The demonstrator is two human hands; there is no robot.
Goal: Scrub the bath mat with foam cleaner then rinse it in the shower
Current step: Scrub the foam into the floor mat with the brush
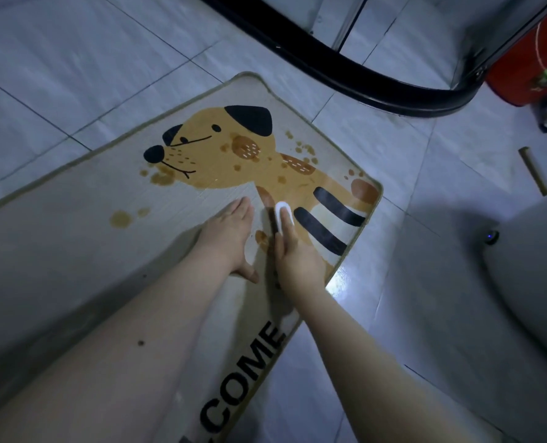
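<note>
The bath mat (83,238) lies flat on the floor tiles (58,75); probably soft and limp, best lifted by an edge. The left hand (230,235) presses flat, the right hand (292,247) grips a white scrubber (281,214), perhaps a brush.

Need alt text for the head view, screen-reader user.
Two bare hands work on a dog-print bath mat lying on a tiled floor: the left hand presses flat on it while the right hand holds a small white scrubber against the print.
</note>
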